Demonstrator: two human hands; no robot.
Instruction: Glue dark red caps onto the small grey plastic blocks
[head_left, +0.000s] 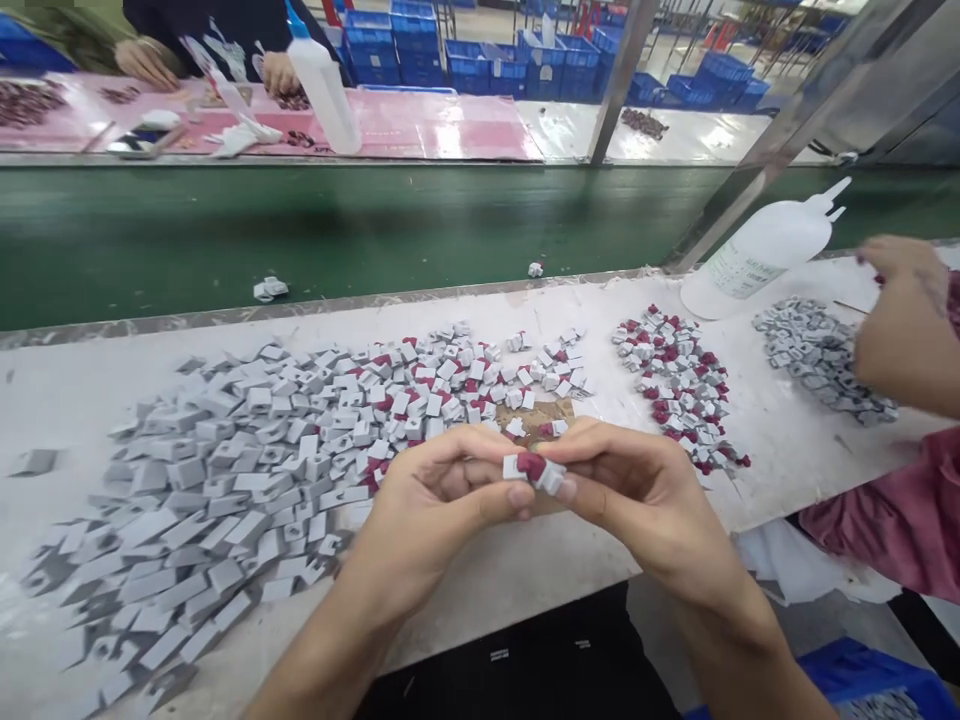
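Observation:
Near the table's front edge, a small grey and dark red piece [532,468] is pinched between both hands. My left hand [442,505] grips its left end with thumb and fingertips. The right end is between the thumb and fingers of my right hand [630,490]. Just behind the fingertips, a few small pieces rest on a brown block [536,415]. To the left spreads a large pile of grey blocks [225,480], mixed with grey and dark red pieces [427,385] toward its right side. Another cluster of grey and red pieces [675,385] lies to the right.
A white bottle [750,255] leans at the back right, near small grey parts [817,350] and a co-worker's arm [911,330]. A green belt [420,235] runs behind the white table [480,590]. A blue bin [862,670] stands at lower right.

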